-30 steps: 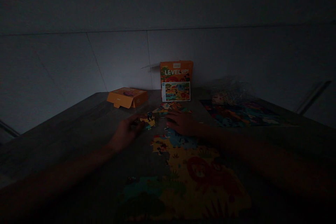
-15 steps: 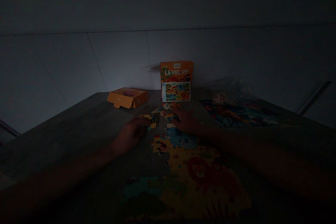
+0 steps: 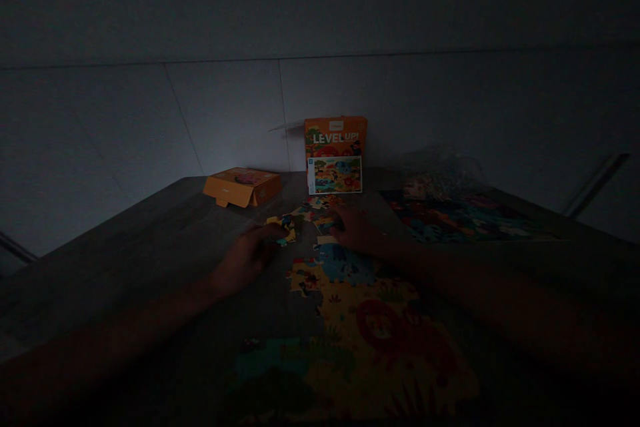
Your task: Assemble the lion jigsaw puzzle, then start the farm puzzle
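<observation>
Left hand (image 3: pixel 247 257) and right hand (image 3: pixel 356 230) are at jigsaw pieces (image 3: pixel 291 235) beyond the lion puzzle (image 3: pixel 345 310); can't tell if either's pinching; slide 'em flat imo

The near puzzle (image 3: pixel 357 337) is mostly yellow, patterned with red and blue animals; the far upright box (image 3: pixel 336 140) orange, white-lettered; the table (image 3: pixel 115 247), dimly lit, seems grey.

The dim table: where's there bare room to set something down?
The table's widest bare patch lies left, between the orange flat box, left hand and left edge. A smaller one borders the puzzle, above its teal corner. It's crowded between left and right hand, with loose pieces, and far right, around the plastic bag.
</observation>
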Tool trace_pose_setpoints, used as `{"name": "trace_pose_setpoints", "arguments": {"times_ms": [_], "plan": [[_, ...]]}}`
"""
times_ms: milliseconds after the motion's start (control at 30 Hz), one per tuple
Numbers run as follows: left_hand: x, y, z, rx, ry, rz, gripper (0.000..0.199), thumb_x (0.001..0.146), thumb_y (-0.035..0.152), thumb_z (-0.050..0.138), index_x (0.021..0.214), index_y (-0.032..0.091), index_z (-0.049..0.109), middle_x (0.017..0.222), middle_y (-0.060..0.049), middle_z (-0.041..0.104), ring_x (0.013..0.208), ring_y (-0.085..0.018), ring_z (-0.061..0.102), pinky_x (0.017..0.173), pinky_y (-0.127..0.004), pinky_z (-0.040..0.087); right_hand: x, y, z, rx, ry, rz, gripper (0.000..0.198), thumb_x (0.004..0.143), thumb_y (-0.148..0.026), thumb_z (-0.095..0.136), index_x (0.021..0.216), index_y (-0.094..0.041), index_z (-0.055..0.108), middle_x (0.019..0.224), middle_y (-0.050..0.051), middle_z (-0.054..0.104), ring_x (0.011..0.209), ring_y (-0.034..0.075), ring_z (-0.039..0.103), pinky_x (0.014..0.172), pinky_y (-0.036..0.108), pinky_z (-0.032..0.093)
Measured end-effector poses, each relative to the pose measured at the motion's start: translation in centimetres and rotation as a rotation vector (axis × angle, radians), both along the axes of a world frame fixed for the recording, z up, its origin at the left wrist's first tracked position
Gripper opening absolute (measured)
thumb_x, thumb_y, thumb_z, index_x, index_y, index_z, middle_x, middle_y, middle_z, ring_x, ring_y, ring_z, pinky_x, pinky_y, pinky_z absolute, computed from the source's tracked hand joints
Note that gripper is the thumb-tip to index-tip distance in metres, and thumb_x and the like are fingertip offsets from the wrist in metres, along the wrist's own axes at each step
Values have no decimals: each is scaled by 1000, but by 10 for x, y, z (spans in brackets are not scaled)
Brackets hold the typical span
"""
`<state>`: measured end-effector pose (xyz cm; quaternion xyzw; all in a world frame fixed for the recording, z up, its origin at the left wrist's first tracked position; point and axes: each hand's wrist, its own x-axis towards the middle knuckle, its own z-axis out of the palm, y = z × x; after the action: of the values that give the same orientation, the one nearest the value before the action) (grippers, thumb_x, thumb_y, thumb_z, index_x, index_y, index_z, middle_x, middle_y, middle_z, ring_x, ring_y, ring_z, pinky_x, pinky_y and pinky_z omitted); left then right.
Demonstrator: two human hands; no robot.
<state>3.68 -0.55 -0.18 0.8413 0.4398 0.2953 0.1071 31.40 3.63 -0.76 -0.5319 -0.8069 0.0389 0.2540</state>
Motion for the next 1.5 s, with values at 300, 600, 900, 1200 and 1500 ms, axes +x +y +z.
{"name": "trace_pose_setpoints", "arguments": {"times_ms": [300,600,900,1200,1500], "plan": [[5,-11,11,-105,-112,-75,53,92,33,55,144,21,46,141,-9,57,124,-27,58,104,-45,49,1,1,-5,67,3,7,30,79,-17,63,109,-14,62,117,13,64,112,25,58,95,36,45],[5,-34,26,-232,38,-609,53,91,22,60,143,26,52,138,-12,59,128,-31,54,103,-49,48,0,-1,-3,87,-60,7,27,81,-16,62,108,-15,64,115,13,64,111,26,57,96,37,44],[7,-39,22,-42,96,-648,41,85,35,69,124,23,67,91,-7,67,80,-20,61,77,-34,53,-1,-3,0,96,-95,27,27,82,-16,59,108,-14,66,114,13,64,109,26,57,96,35,43],[20,-39,28,-3,90,-845,33,83,25,69,117,23,69,117,-12,66,116,-27,57,103,-46,46,0,-3,-1,101,-126,10,24,84,-18,59,107,-14,67,119,14,63,113,27,56,97,37,43],[18,-39,26,7,126,-840,37,83,26,67,119,21,69,117,-14,63,111,-27,58,98,-44,50,0,-3,0,100,-138,22,25,84,-17,59,107,-12,67,113,14,64,111,25,56,97,34,42]]}}
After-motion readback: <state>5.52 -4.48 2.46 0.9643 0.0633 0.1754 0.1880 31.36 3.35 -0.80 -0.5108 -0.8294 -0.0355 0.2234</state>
